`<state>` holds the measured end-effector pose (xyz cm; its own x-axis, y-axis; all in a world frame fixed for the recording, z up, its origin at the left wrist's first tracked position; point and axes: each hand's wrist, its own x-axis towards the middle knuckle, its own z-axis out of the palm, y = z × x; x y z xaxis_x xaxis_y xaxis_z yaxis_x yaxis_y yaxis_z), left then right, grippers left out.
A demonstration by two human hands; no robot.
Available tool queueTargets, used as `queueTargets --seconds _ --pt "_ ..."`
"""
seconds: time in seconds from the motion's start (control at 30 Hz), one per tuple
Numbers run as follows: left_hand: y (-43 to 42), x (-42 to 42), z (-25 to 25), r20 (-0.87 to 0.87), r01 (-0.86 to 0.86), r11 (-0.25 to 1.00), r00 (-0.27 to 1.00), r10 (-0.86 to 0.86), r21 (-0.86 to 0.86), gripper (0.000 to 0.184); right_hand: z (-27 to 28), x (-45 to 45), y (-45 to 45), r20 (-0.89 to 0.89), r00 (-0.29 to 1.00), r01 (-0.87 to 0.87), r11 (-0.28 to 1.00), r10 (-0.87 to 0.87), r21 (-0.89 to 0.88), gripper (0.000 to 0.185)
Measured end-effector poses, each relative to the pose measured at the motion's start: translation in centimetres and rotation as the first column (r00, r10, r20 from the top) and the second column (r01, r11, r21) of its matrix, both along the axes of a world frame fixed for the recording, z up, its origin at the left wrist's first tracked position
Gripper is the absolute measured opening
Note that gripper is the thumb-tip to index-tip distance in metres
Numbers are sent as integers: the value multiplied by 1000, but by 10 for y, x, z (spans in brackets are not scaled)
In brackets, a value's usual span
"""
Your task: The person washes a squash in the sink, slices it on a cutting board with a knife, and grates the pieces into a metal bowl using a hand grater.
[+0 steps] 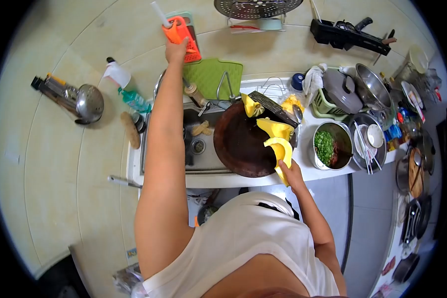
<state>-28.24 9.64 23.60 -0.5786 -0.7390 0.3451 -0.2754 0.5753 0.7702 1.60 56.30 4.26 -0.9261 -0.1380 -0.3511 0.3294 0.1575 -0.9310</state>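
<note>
My left hand [176, 50] reaches up to the tiled wall and is closed on an orange slotted plastic tool [188, 47]. A white stick-like handle [160, 14] rises from its top. In my right hand [292, 175] is a curved yellow pumpkin slice [281, 147], held by its lower end over the right edge of a large round dark board [238, 141]. Another pumpkin piece [274, 129] lies just behind that slice, and a further pumpkin chunk [252, 106] sits at the back of the board. Beside it lies a dark, flat, rectangular thing [272, 107], its kind unclear.
Left of the board is a sink [198, 161] with a tap [226, 84]. A green cutting board [211, 79] leans behind. To the right stand a pot [315, 159] with chopped greens, a bowl [377, 166] with chopsticks, and a green basket [323, 109] with a lid.
</note>
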Motion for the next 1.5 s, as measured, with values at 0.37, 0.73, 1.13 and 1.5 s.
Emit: queueTargets --seconds 0.37,0.73,1.13,1.5 --pt "13 18 44 -377 -154 967 924 67 -205 45 4 -7 -4 -31 993 114 993 -115 -28 40" --pt "-28 10 139 -775 408 898 617 -138 166 22 25 -17 -37 -34 998 49 995 -52 -83 44" --pt "-51 -18 15 -481 390 787 866 -138 477 30 18 -19 -34 -36 996 83 994 -86 -77 42" --pt "-20 17 24 -685 541 712 719 -115 448 17 17 -19 -37 -47 989 133 986 -138 -102 41"
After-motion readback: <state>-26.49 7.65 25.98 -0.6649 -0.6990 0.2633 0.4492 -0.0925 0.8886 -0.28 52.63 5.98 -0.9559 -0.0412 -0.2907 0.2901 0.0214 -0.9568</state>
